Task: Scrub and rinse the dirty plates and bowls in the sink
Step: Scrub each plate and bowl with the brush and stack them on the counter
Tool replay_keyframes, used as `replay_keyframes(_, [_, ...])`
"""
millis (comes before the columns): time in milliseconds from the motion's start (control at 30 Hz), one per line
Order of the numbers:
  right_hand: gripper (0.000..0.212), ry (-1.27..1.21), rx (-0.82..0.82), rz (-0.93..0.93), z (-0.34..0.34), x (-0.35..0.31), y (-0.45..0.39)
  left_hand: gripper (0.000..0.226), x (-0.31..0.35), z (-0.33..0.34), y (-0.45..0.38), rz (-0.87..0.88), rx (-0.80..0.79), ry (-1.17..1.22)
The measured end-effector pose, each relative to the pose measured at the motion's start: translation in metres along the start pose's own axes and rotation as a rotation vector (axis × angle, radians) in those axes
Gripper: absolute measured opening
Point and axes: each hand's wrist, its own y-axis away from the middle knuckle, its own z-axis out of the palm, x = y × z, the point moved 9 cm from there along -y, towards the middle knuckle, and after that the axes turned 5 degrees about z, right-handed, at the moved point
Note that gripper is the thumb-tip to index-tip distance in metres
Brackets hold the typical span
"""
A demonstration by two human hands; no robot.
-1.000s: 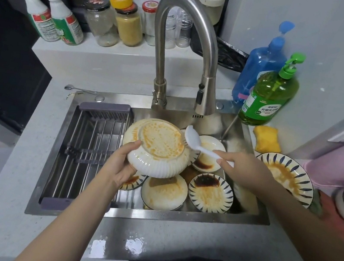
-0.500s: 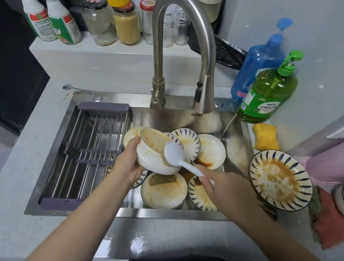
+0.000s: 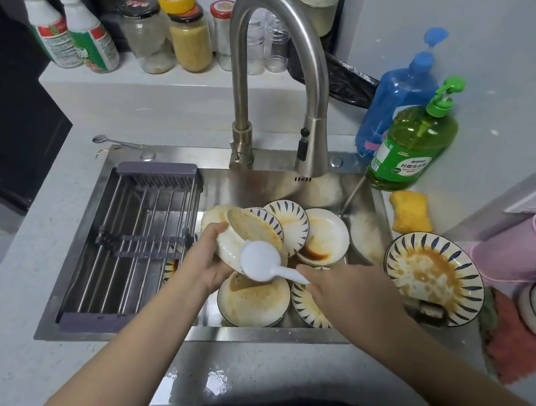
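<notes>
- Head view, over a steel sink full of sauce-stained dishes.
- Step in hand, as judged: getting residue out of a white ribbed bowl held tilted above the sink's middle, before any scrubbing or rinsing.
- To do it well: keep the bowl's mouth angled down toward the sink floor so loosened sauce drops in, not onto the counter; work the white spoon from rim to centre; hold steady over the stacked dishes to avoid knocking them.
- Left hand: fingers curled around the ribbed bowl's near wall, thumb at the rim, gripping firmly.
- Right hand: closed narrowly around the spoon's handle, spoon head resting against the bowl's outer front; exact finger lay hidden by the hand's back.
- Below, near the sink's front edge: a stained plate and blue-striped bowls.
- Toward the sink's back wall: more striped plates under the faucet, no water visibly running.
- On the counter by the sink's right edge: a large striped bowl, smeared orange, and a yellow sponge at the back right corner, untouched.
</notes>
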Motion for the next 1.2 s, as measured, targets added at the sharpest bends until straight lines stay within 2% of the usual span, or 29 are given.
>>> replay_keyframes(67, [0.025, -0.002, 0.018, 0.017, -0.007, -0.001, -0.003, 0.022, -0.001, 0.001, 0.001, 0.019, 0.007, -0.038])
replay_keyframes(133, [0.04, -0.009, 0.068, 0.081, -0.014, -0.006, -0.011, 0.024, -0.004, 0.001, 0.002, 0.016, 0.034, -0.055])
replay_keyframes(200, [0.05, -0.027, 0.117, 0.066, -0.014, -0.012, -0.014, 0.027, -0.005, 0.0, 0.003, -0.006, 0.038, -0.038])
replay_keyframes(333, [0.036, -0.006, 0.095, 0.045, -0.012, 0.0, 0.0, 0.027, -0.002, 0.002, 0.005, -0.018, -0.032, 0.005])
replay_keyframes(433, [0.037, -0.094, 0.095, 0.053, -0.011, 0.004, 0.004, 0.029, 0.002, 0.0, 0.007, 0.047, -0.015, 0.016])
replay_keyframes(533, [0.041, -0.108, 0.148, 0.041, -0.008, -0.009, 0.005, 0.038, -0.003, 0.0, 0.008, 0.027, -0.006, -0.011])
replay_keyframes(600, [0.041, -0.16, 0.134, 0.094, -0.011, -0.004, 0.005, 0.034, 0.001, 0.001, 0.006, 0.048, -0.013, 0.046])
replay_keyframes(667, [0.039, -0.129, 0.042, 0.2, -0.007, 0.017, 0.004, 0.024, 0.011, 0.004, 0.007, 0.108, -0.037, 0.154])
replay_keyframes(767, [0.043, -0.171, -0.017, 0.319, 0.0, 0.04, 0.007, 0.018, 0.018, 0.007, 0.01, 0.153, -0.03, 0.179])
replay_keyframes(900, [0.039, -0.239, 0.066, 0.191, -0.006, 0.007, 0.011, 0.011, 0.016, 0.007, 0.009, 0.134, 0.031, 0.15])
replay_keyframes(1067, [0.042, -0.208, 0.014, 0.346, 0.001, 0.046, 0.004, 0.026, 0.012, 0.002, 0.007, 0.113, 0.059, 0.241])
replay_keyframes(1200, [0.04, -0.242, 0.047, 0.199, 0.001, 0.013, 0.015, 0.01, 0.011, 0.0, 0.008, 0.104, 0.068, 0.252])
